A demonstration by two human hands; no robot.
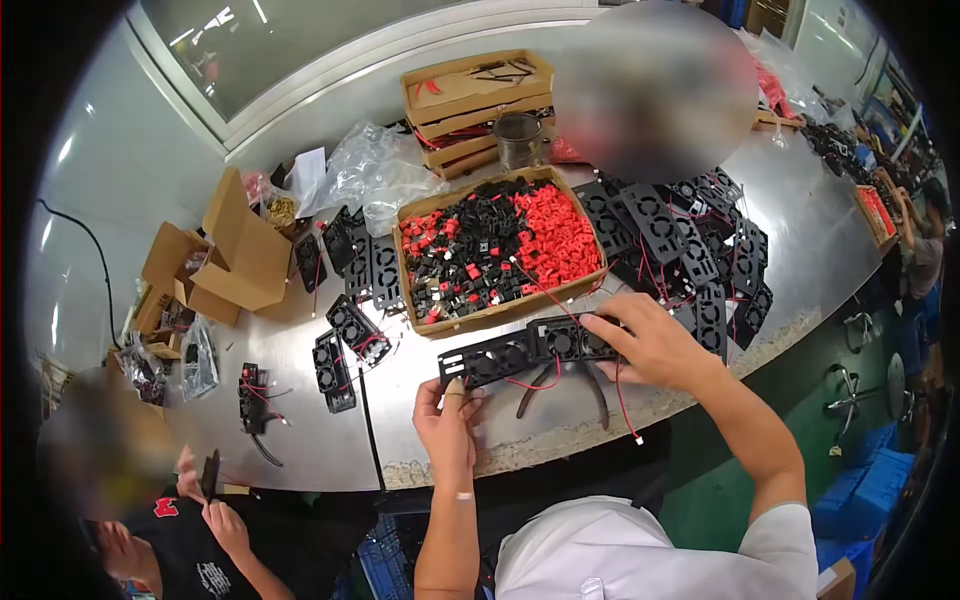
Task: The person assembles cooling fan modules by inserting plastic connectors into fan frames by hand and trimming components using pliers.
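Near the table's front edge, my left hand (447, 425) is closed on the lower left end of a black fan panel (485, 360). My right hand (655, 345) grips a second black fan panel (560, 341) by its right end. The two panels meet or overlap in the middle; I cannot tell if they are joined. Thin red wires trail from them, one ending in a white connector (640, 440) below my right hand. Behind the panels a pair of pliers (601, 400) lies with its dark handles showing; its head is hidden.
Beyond the panels stands a cardboard tray (460, 325) of black and red plastic parts. More fan panels (655, 225) pile up on the right. Several fan units lie left, near an open carton (240, 260). A co-worker's hands (215, 500) work at the lower left.
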